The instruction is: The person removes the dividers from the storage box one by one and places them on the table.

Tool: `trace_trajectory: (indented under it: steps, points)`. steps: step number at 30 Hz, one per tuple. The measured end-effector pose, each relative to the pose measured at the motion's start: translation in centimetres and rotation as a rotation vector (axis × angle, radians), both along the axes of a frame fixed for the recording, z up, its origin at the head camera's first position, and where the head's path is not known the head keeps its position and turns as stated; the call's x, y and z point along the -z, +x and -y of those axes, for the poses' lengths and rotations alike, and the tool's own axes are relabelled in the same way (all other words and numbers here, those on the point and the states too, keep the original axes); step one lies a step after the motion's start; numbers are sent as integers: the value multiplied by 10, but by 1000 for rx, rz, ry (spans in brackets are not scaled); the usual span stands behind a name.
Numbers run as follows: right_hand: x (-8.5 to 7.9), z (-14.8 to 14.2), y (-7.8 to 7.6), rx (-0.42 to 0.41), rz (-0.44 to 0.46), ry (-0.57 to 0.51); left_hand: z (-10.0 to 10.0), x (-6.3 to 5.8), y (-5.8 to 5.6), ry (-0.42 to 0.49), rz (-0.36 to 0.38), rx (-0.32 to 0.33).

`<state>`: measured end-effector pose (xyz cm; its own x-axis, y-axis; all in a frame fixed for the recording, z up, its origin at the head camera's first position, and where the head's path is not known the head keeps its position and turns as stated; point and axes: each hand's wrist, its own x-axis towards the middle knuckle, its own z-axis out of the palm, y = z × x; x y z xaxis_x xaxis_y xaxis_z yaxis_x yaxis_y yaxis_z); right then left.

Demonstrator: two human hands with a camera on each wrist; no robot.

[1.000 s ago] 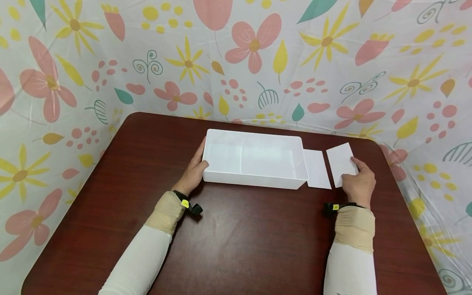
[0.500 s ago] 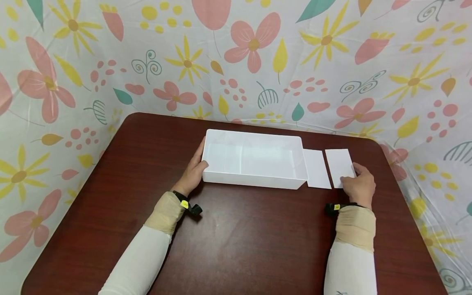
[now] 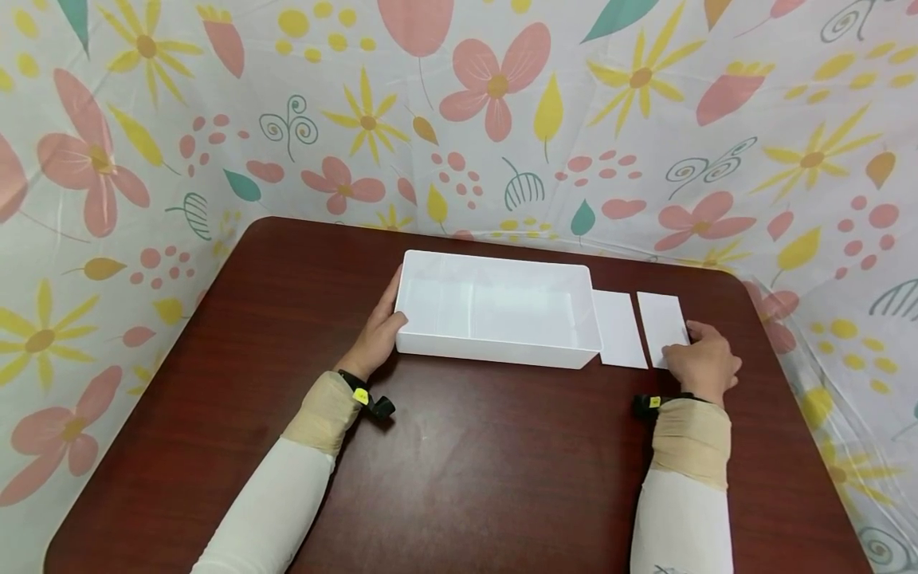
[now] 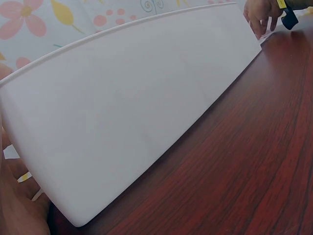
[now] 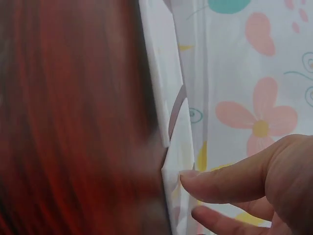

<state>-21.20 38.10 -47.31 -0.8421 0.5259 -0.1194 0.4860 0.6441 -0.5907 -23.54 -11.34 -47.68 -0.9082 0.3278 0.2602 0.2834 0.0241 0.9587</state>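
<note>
A shallow white plastic bin (image 3: 495, 307) sits on the table, its open top toward the head camera. My left hand (image 3: 374, 331) grips its left end, thumb at the rim and the other fingers behind the wall. Against the bin's right end lies a white flat rectangular card (image 3: 621, 329), partly covered by the bin. To its right, across a narrow gap, is a second white card (image 3: 661, 323). My right hand (image 3: 701, 363) pinches that card's near right corner; in the right wrist view the thumb (image 5: 210, 188) presses its edge.
The dark red-brown table (image 3: 459, 470) has rounded corners at the back. A flower-printed curtain (image 3: 495, 119) hangs along its rear and sides. Each forearm wears a wrist camera, a black one (image 3: 380, 408) at the left and one (image 3: 641, 405) at the right.
The right card has turned from a tilted pose to lie about parallel with the other card. My right fingers have drawn slightly nearer its front corner. The bin and left hand stay put.
</note>
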Motion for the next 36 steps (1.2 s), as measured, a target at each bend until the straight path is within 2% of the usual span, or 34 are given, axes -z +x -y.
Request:
trace_trajectory:
  steps: [7, 15, 23, 29, 36]
  points:
    - [-17, 17, -4, -2, -134, 24, 0, 0, 0, 0, -4, -5]
    - [-48, 54, -4, -100, -326, 55, 0, 0, -1, 4, -22, 2]
    - [-62, 99, -5, -199, -488, 63, 0, 1, -1, 0, -16, 1]
    - [-62, 139, -8, -356, -607, 74, 0, 1, -1, 16, -25, 4]
    - [-56, 183, -4, -563, -621, 94, 0, 0, 0, 21, -15, 3]
